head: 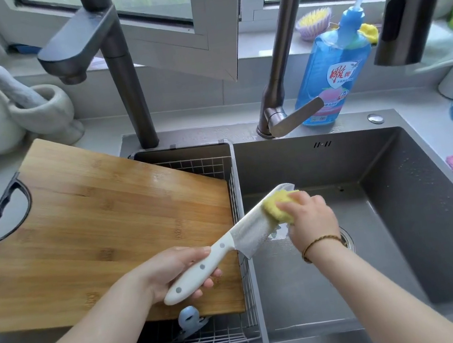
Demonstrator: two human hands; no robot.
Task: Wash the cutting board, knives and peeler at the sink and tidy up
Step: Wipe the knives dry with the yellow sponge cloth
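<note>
The blue soap bottle (pixel 327 66) at the bench's back edge bears red Chinese characters (the smaller print is unreadable to us). We count one knife (pixel 247 234), one cutting board (pixel 94 227) and one yellow sponge (pixel 277 206). The knife is white, with a three-rivet handle and a speckled blade. Our left grip (pixel 176 271) wraps the handle over the sink's (pixel 397 174) left edge, and our right grip (pixel 309 217) clasps the sponge against the blade. The board lies across the basket (pixel 216 340).
</note>
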